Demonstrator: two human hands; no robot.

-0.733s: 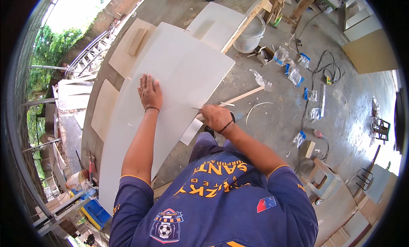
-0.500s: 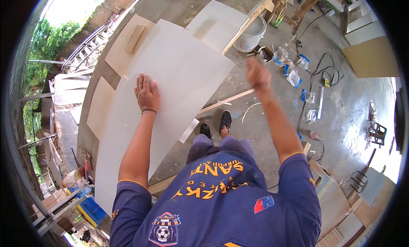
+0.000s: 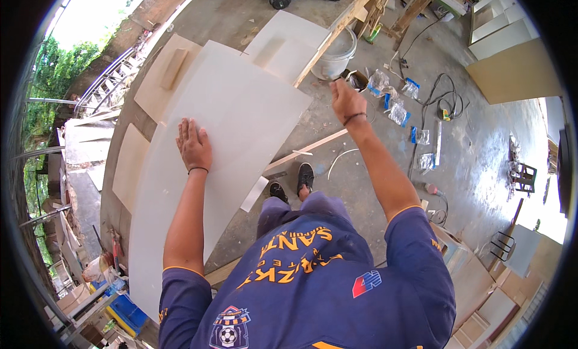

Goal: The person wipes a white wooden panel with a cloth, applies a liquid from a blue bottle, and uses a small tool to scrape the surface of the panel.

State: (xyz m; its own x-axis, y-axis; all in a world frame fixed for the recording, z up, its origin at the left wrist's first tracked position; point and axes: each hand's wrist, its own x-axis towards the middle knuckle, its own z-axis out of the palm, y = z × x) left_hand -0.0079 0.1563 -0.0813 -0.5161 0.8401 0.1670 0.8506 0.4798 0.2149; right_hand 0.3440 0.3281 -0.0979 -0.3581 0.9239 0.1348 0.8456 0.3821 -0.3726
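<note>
My left hand lies flat, fingers apart, on a large white board that stretches from lower left to upper middle. My right hand is raised in the air right of the board's edge, arm stretched out, fingers curled, with a dark band on the wrist. Whether it holds something small I cannot tell. Below it a thin wooden strip lies on the concrete floor next to my black shoes. A small white offcut sits by the board's near edge.
A white bucket and a long timber stand beyond the board. Plastic bags and black cables litter the floor at right. Smaller boards lie under the big one. White cabinets are at upper right, a blue crate at lower left.
My right hand left the board's right edge and rose up and away to the right. My left hand stayed flat on the board.
</note>
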